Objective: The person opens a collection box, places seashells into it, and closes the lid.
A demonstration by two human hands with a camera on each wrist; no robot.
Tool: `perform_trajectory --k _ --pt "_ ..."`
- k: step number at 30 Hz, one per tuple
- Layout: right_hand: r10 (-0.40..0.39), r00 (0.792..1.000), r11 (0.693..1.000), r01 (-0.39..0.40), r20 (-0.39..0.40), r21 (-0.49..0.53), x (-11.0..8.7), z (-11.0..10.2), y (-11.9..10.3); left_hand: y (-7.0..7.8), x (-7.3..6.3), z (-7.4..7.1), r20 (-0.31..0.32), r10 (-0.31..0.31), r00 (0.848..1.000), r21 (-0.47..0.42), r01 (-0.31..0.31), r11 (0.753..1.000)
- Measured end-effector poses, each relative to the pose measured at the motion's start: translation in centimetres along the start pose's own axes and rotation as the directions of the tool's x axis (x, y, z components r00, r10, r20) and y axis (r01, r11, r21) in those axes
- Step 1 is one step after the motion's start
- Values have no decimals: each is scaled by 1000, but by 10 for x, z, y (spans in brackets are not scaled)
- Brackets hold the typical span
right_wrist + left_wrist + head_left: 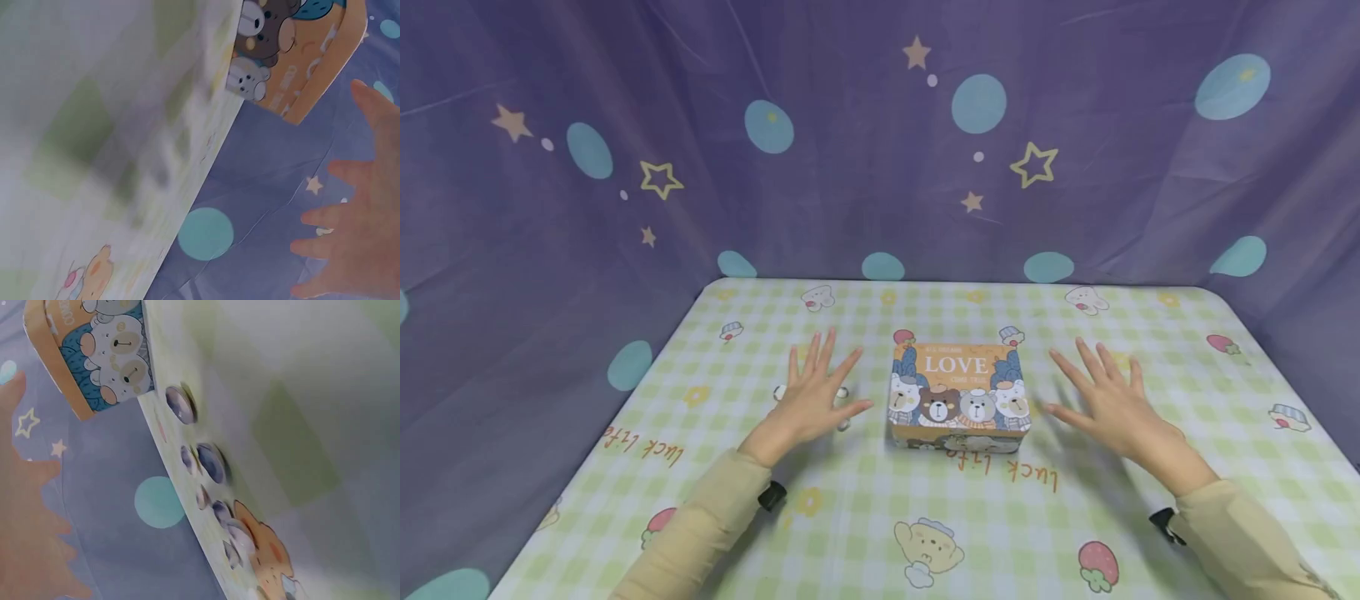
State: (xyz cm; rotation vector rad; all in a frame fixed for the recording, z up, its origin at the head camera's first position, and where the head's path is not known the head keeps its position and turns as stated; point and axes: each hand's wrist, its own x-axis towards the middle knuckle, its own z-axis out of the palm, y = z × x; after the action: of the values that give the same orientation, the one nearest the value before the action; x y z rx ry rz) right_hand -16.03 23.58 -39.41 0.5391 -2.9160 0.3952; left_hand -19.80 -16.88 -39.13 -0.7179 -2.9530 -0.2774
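Note:
A cardboard box (958, 387) printed with cartoon bears and the word LOVE sits on the table with its lid on. To its left is my left hand (812, 404), palm down above the cloth with fingers spread. Several small shells (211, 464) lie under that hand in the left wrist view; in the head view the hand mostly covers them. My right hand (1112, 412) hovers right of the box, its fingers spread too, holding nothing. Neither hand touches the box.
A green-and-white checked tablecloth (865, 533) with printed strawberries, flowers and animals covers the table. Behind and to the left hangs a purple curtain (850, 192) with stars and blue ovals. A black strap (772, 496) shows at the left cuff.

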Motion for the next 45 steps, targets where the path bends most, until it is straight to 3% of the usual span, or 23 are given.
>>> perform_trajectory --k 9,18,27,31,36,45 --pt "-85 996 996 85 -7 33 -2 -3 -23 13 -2 -3 -31 74 997 6 -74 997" --pt "-210 977 978 210 -34 13 -4 1 -48 27 -6 -3 -75 201 977 31 -199 979" --pt "-305 950 951 307 -65 26 -3 8 -68 43 -9 -1 -59 277 959 -8 -278 961" --pt "-381 919 924 383 -100 1 -1 13 -74 48 -8 2 -87 334 938 -31 -338 941" --pt "-473 864 878 478 -174 -15 2 20 -80 54 -7 6 -113 402 908 -44 -409 911" --pt "-575 780 799 600 -247 34 6 30 -86 60 -7 14 -113 448 887 -62 -456 888"
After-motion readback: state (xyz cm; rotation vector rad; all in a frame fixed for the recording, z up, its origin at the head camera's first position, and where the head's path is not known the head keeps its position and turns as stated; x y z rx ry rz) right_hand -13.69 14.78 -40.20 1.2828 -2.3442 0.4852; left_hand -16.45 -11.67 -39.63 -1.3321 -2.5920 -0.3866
